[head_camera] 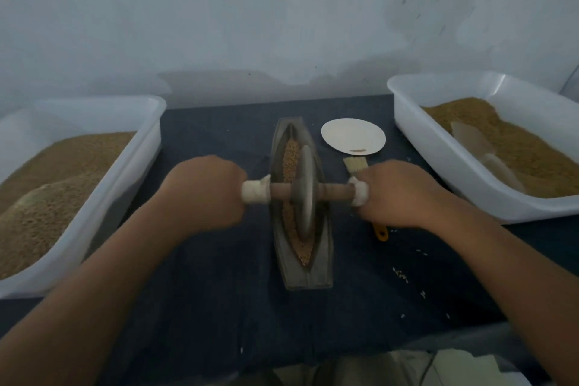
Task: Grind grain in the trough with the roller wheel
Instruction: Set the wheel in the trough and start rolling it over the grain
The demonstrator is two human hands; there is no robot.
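Observation:
A dark boat-shaped trough [322, 273] lies lengthwise on the blue cloth at the centre, with tan grain [289, 153] along its groove. The grey roller wheel [304, 194] stands upright in the groove near the middle, on a wooden axle with white-wrapped ends. My left hand [206, 191] grips the left wrapped end of the axle. My right hand [404, 194] grips the right wrapped end. Both fists sit level, one on each side of the trough.
A white tub [147, 147] heaped with grain stands at the left. Another white tub [416, 141] at the right holds grain and a clear scoop [479, 147]. A white plate [352, 135] and a yellow-handled brush [380, 233] lie right of the trough. Loose grains dot the cloth [203, 291].

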